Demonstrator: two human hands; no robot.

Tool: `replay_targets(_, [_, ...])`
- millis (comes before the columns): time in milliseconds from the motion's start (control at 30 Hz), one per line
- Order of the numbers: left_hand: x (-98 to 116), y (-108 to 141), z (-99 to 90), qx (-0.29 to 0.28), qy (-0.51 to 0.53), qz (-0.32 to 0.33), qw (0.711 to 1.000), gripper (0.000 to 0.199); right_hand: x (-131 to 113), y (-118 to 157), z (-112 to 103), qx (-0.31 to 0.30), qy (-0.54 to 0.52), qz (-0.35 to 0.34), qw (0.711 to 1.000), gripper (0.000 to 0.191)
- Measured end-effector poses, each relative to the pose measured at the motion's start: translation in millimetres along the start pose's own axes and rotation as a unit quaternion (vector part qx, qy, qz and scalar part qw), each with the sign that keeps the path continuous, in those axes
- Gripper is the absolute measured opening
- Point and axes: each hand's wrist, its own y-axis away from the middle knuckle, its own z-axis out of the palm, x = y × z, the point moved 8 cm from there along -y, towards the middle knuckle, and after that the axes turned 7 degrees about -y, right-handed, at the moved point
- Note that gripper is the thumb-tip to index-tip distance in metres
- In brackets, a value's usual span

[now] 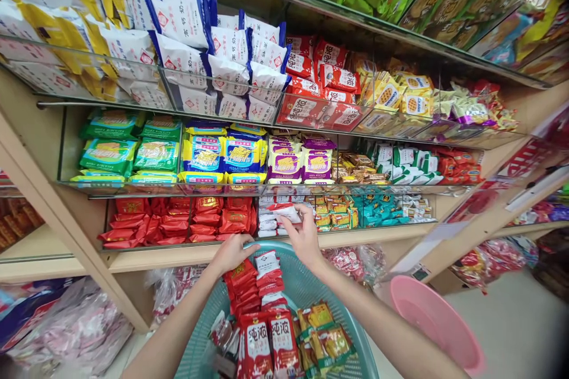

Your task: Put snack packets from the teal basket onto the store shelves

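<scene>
Wooden shelves (66,213) fill the view from nine to three o'clock. At six, a teal basket (311,290) holds red packets (242,287); the left hand (232,253) rests there, grip unclear. At twelve, the right hand (304,236) pinches a white packet (284,211); it should slide in flat, label outward. Purple packs (284,164) read "SODA BISCUITS".

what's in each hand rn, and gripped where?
Right hand pinches a small white-and-red packet at its right end, at the bottom shelf bin. Left hand rests on the far rim of the teal basket; whether it grips the rim can't be told.
</scene>
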Motion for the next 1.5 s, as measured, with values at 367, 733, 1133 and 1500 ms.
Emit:
replay_targets(367, [3, 0, -1.0, 0.001, -0.002, 0.009, 1.0, 0.036, 32, 59, 8, -0.171, -0.194, 0.408, 0.875, 0.044])
replay_targets(733, [5, 2, -2.7, 0.007, 0.001, 0.019, 1.0, 0.036, 48, 48, 24, -0.371, -0.087, 0.367, 0.849, 0.049])
replay_targets(1133, [7, 1, -2.2, 0.015, 0.009, 0.025, 1.0, 0.036, 67, 35, 61, -0.527, 0.038, 0.398, 0.75, 0.045])
replay_targets(1500, [11, 3, -4.3, 0.014, 0.011, 0.023, 1.0, 0.036, 72, 29, 71, -0.487, 0.149, 0.368, 0.778, 0.019])
